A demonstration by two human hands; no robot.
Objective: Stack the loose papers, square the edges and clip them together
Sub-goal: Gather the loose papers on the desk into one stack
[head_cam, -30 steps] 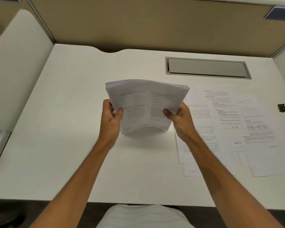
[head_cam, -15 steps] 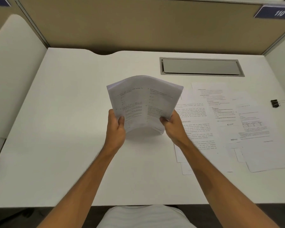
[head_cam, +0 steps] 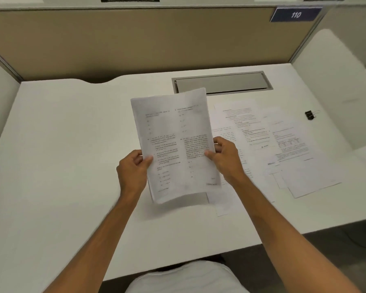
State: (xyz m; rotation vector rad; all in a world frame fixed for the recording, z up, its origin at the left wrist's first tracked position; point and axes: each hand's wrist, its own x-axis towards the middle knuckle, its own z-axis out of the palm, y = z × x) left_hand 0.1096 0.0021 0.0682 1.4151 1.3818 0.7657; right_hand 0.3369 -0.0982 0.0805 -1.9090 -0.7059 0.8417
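Observation:
A stack of printed white papers (head_cam: 175, 142) is held up above the white desk (head_cam: 68, 157), nearly facing me, with its lower edge lifted off the surface. My left hand (head_cam: 133, 170) grips the stack's left edge, thumb on the front sheet. My right hand (head_cam: 226, 157) grips the right edge the same way. Several loose printed sheets (head_cam: 283, 149) lie spread on the desk to the right, overlapping one another. A black binder clip (head_cam: 310, 115) lies beyond them at the far right.
A grey cable hatch (head_cam: 222, 83) is set into the desk behind the stack. Beige partition walls (head_cam: 135, 39) close the back, white side panels stand at left and right. A blue sign (head_cam: 295, 14) reads 110.
The stack has risen off the desk and flattened from a bowed, upright hold to a nearly flat sheet facing me. Both hands moved up with it. The camera tilted.

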